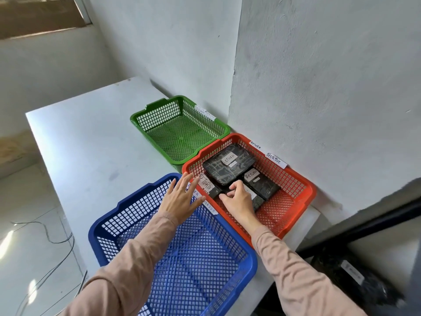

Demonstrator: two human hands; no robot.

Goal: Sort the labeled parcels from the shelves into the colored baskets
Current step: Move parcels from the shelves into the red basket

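Three mesh baskets stand on a white table: a green basket (157, 115) at the back, a red basket (303, 179) to the right and a blue basket (109, 224) in front. Several black parcels with white "RETURN" labels lie in the red basket, the top parcel (227, 165) on the others. My right hand (237, 197) reaches into the red basket, its fingers curled on the edge of a black parcel (257, 201) mostly hidden beneath it. My left hand (180, 197) hovers with spread fingers over the blue basket's far rim. The green and blue baskets hold nothing.
A white wall and corner pillar (319, 87) stand right behind the baskets, with paper labels "RETURN" and "OVERDUE" (274, 158) stuck near them. A dark shelf frame (364, 224) with a black parcel (355, 279) sits at lower right. Cables (57, 240) lie on the floor at left.
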